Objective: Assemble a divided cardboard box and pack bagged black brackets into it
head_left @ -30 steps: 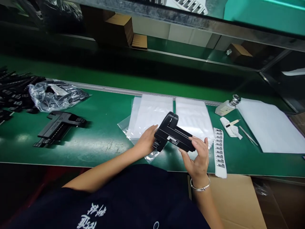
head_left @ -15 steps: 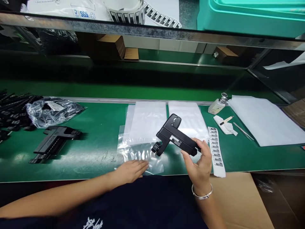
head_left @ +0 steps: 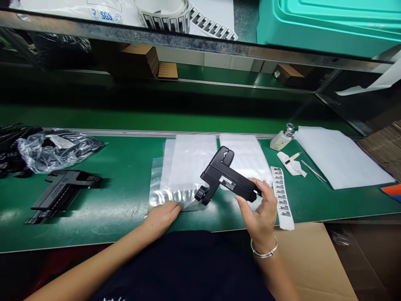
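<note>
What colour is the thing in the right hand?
Black part with a small white label, in the right hand; head view.

Dark navy shirt (head_left: 194,267), bare forearms, silver bracelet (head_left: 264,252) (right wrist)

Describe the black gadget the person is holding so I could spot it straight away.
On the green workbench, above the clear plastic bags, the right hand holds up a black plastic device. Unlike its twin lying flat at the left, it is held above the bench and shows a small white label.
</note>
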The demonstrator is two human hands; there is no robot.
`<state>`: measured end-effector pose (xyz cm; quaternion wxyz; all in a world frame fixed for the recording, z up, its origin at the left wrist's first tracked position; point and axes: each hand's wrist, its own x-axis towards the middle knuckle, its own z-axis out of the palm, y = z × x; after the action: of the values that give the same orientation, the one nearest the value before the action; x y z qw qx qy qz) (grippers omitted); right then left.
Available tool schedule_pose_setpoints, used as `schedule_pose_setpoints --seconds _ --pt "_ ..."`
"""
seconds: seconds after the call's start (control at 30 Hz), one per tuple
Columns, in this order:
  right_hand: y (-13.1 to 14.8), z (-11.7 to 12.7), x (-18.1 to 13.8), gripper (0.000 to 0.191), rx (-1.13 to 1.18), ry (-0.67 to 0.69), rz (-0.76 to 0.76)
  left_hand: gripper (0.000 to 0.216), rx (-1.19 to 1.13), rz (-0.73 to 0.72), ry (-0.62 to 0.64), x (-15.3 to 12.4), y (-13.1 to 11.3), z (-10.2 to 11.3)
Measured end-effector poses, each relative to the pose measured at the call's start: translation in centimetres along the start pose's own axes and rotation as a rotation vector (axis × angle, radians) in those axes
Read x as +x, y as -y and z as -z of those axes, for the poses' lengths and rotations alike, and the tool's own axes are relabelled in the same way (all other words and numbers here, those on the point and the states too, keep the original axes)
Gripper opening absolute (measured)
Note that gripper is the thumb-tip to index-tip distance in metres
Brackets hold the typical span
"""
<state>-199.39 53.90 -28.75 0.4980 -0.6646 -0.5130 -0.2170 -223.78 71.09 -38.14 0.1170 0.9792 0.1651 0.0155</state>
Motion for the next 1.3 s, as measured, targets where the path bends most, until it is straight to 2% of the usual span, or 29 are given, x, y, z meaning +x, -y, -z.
schedule_pose_setpoints --seconds 0.17,0.27,0.33,0.43,0.5,0.57,0.67,0.8,0.93,1.17,1.3 --pt "0.3 -0.4 0.1 0.072 -0.034 0.009 0.042 0.031 -0.084 0.165 0.058 1.5 0.1 -0.5" --pt "0.4 -0.4 0.3 0.068 -0.019 0.018 0.013 0.025 -0.230 0.303 0.095 2.7 0.3 0.9" --pt "0.6 -0.2 0.7 0.064 0.028 0.044 -0.130 0.025 -0.360 0.386 0.068 3.6 0.6 2.5" --pt "1.0 0.1 1.6 0.054 0.135 0.145 -0.467 0.029 -0.506 0.397 -0.017 5.0 1.2 4.9" --pt "1.2 0.1 2.2 0.048 0.193 0.221 -0.625 0.030 -0.553 0.377 0.004 5.6 1.5 5.9" --pt "1.3 0.1 2.4 0.047 0.222 0.259 -0.700 0.029 -0.580 0.356 0.083 6.0 1.7 6.2" --pt "1.4 -0.1 2.5 0.048 0.236 0.258 -0.743 0.029 -0.559 0.292 0.152 6.0 1.8 6.0" --pt "1.4 -0.3 2.6 0.047 0.251 0.266 -0.779 0.025 -0.429 0.221 0.092 5.8 1.9 5.6" --pt "1.6 -0.3 2.7 0.046 0.281 0.281 -0.777 0.020 -0.375 0.268 0.080 5.9 1.5 5.4" --pt "1.7 -0.1 2.7 0.048 0.270 0.281 -0.767 0.023 -0.469 0.360 0.092 6.5 1.9 6.2" --pt "-0.4 -0.3 1.3 0.048 0.420 0.263 -0.741 0.022 -0.654 0.404 0.142 7.0 3.7 7.4"
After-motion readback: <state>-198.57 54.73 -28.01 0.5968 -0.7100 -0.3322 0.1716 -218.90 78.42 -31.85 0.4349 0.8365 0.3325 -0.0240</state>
